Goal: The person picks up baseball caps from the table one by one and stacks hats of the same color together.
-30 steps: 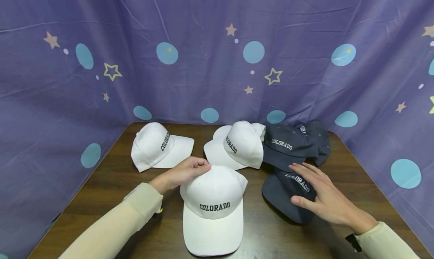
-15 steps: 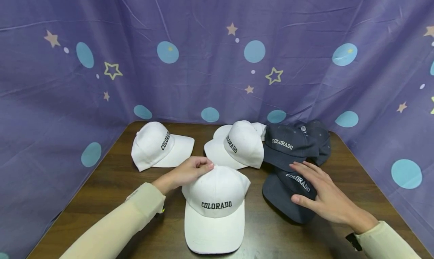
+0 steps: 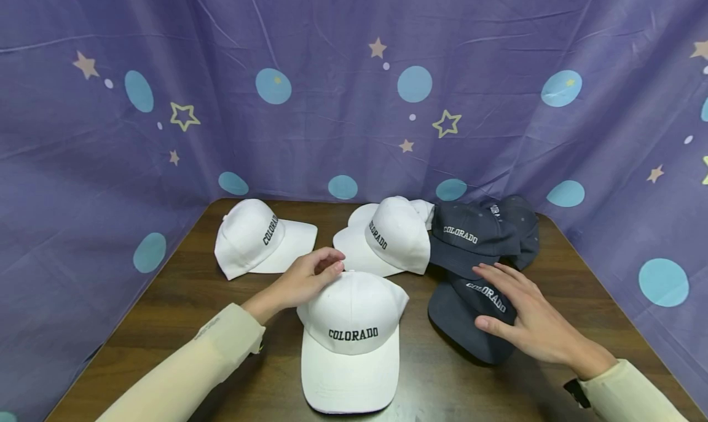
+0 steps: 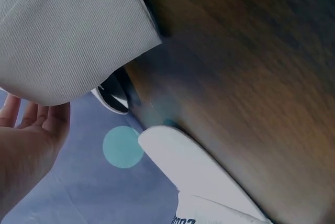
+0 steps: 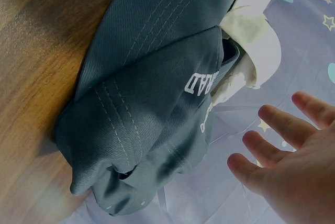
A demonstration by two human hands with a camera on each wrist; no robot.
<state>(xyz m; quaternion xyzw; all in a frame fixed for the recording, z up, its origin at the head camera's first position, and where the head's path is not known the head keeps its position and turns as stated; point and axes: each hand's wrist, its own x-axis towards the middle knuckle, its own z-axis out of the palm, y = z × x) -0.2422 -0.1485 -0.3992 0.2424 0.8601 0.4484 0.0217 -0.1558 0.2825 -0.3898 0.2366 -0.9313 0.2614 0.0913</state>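
Note:
In the head view, a white COLORADO baseball cap [image 3: 351,324] sits upright near the table's front, brim toward me. My left hand [image 3: 304,281] is at the top of its crown, fingers loosely bent and thumb tip at the crown; nothing is gripped. The left wrist view shows the fingers [image 4: 44,116] partly hidden behind that cap. My right hand [image 3: 536,324] hovers with spread fingers over a dark navy COLORADO cap [image 3: 459,320], holding nothing. In the right wrist view, the fingers [image 5: 277,124] stand apart from the navy caps [image 5: 146,93].
Another white cap [image 3: 249,238] lies at the back left of the wooden table [image 3: 182,299]. White caps [image 3: 398,238] overlap at the back middle, beside a group of navy caps [image 3: 464,231] at the back right. A purple star-patterned curtain [image 3: 343,102] surrounds the table.
The front white cap shifted slightly right and away from me, then stopped. My left fingers, which pinched its crown top, have loosened and moved slightly left. The right hand has stayed put.

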